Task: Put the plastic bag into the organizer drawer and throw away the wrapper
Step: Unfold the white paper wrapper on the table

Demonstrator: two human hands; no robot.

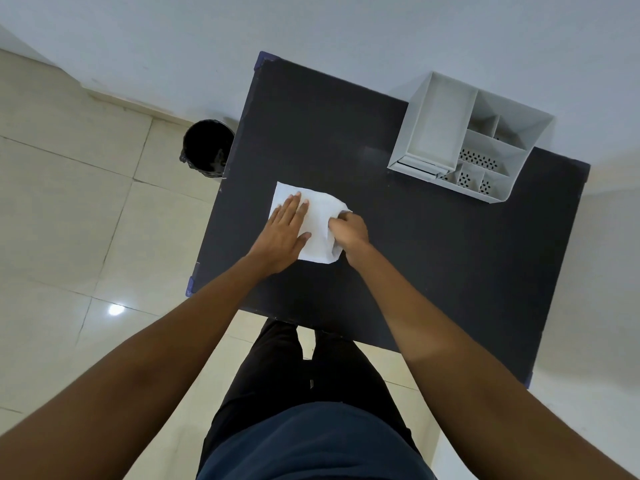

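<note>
While the left hand (285,230) presses flat and open on the white wrapper (320,220), the right hand (348,232) pinches its edge.

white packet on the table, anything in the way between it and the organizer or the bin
Nothing visible. The white packet lies under both hands; bare dark table stretches to the white organizer at the far right corner, and the black bin stands on the floor off the table's left edge.

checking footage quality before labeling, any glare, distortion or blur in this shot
Head view: wide-angle distortion bends the dark table edges and stretches the forearms toward the bottom corners; one small bright glare spot on the floor tile; light is soft and even, with a faint sheen on the table near the white organizer; the left hand, right hand and white wrapper look reasonably sharp.
</note>
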